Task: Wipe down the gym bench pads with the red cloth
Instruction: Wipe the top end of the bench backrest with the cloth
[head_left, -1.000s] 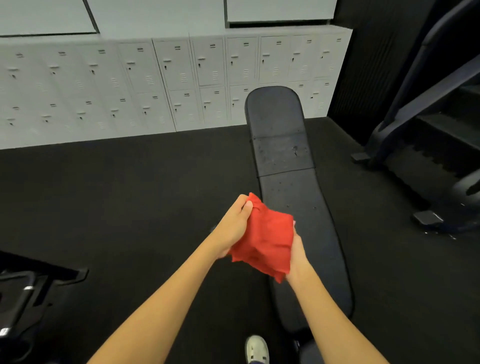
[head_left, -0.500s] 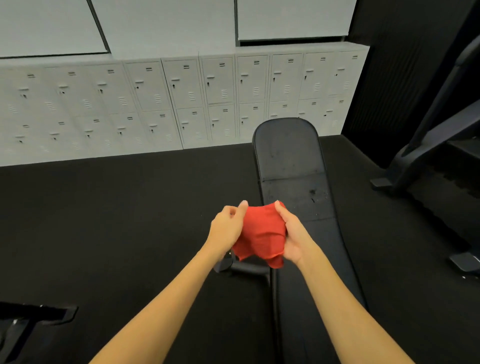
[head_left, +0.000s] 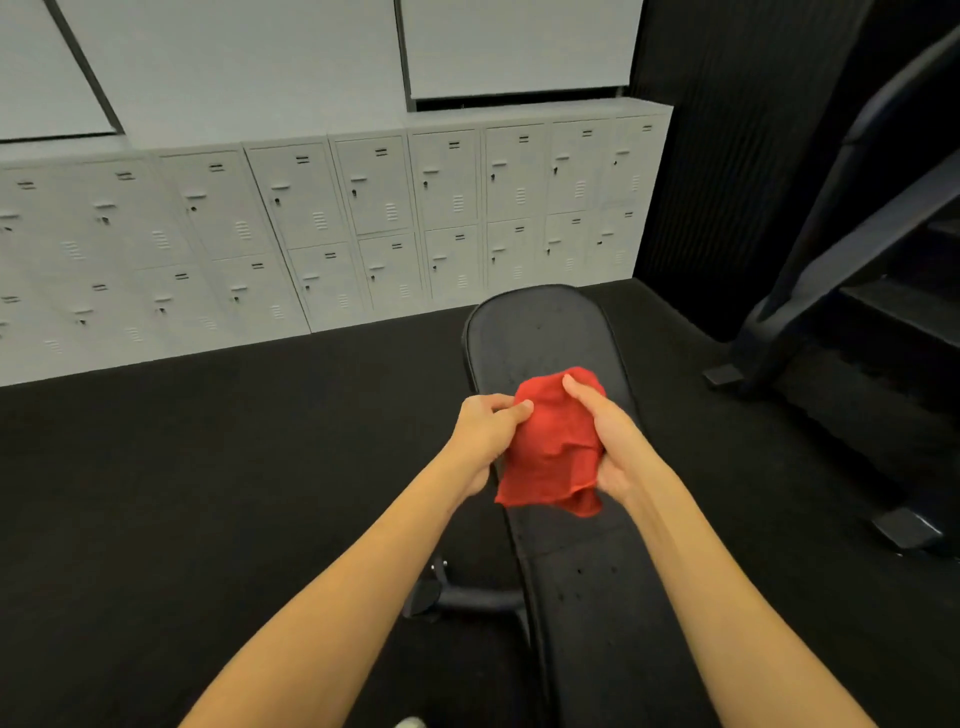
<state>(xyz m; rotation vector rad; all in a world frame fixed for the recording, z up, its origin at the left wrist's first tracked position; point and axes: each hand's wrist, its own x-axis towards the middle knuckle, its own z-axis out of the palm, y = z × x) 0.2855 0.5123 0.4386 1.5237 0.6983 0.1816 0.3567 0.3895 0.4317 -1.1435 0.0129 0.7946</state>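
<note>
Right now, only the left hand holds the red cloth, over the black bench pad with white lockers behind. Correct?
Not quite: the head view shows both the left hand and the right hand gripping the red cloth. It is over the black bench pad, with white lockers behind.

Bunched red cloth (head_left: 550, 441) — above black bench pads (head_left: 540, 332)
</note>
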